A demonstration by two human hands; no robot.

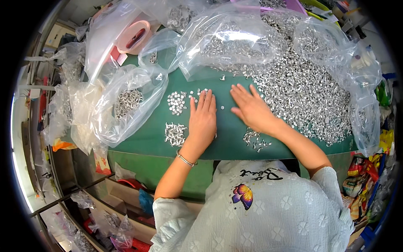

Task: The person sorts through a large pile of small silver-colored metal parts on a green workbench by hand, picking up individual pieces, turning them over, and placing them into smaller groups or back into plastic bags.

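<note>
My left hand [203, 122] lies flat on the green tabletop [228, 138], its fingers stretched forward over a few small round silver pieces [193, 93]. To its left sit a cluster of the same round pieces [176, 103] and, nearer me, a small pile of curved silver metal pieces [175, 134]. My right hand [255, 110] rests with fingers apart at the left edge of a large heap of curved silver pieces [310, 96]. Several loose curved pieces [256, 139] lie just below that wrist. Whatever is under either palm is hidden.
Clear plastic bags [235, 38] of metal parts cover the far side. Another open bag [129, 103] of ring-like parts lies at left, near a pink basin [133, 37] holding a dark red tool. Below the table's front edge, at left, is an open drawer [121, 201].
</note>
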